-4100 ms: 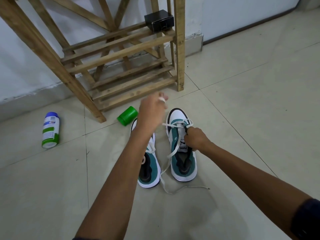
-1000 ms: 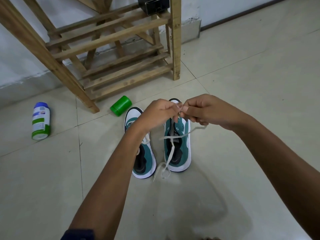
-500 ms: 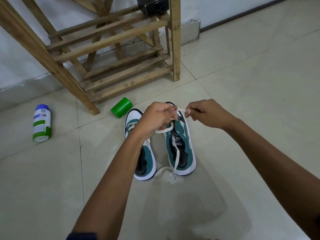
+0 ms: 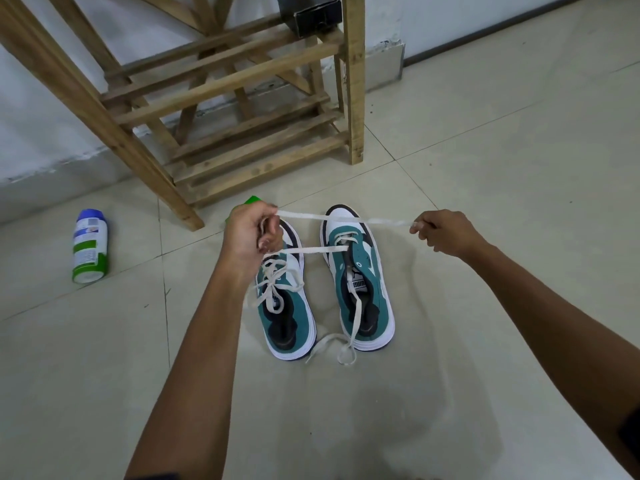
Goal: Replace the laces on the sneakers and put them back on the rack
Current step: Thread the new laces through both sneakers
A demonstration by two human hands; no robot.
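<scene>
Two white and teal sneakers stand side by side on the tiled floor, toes toward the wooden rack (image 4: 242, 109). The left sneaker (image 4: 287, 317) has a tied white lace. The right sneaker (image 4: 363, 282) has a loose white lace (image 4: 325, 218) threaded through its front eyelets; one end trails over the tongue onto the floor. My left hand (image 4: 251, 233) grips the lace above the left sneaker's toe. My right hand (image 4: 443, 232) pinches the lace's end, right of the sneaker. The lace is stretched taut between both hands.
A white and green spray bottle (image 4: 89, 247) with a blue cap lies on the floor at the left. A green cap (image 4: 251, 201) peeks out behind my left hand. A black box (image 4: 308, 12) sits on the rack's upper shelf.
My hands have moved apart, the right one going rightward, drawing the lace out tight above the right sneaker's toe.
</scene>
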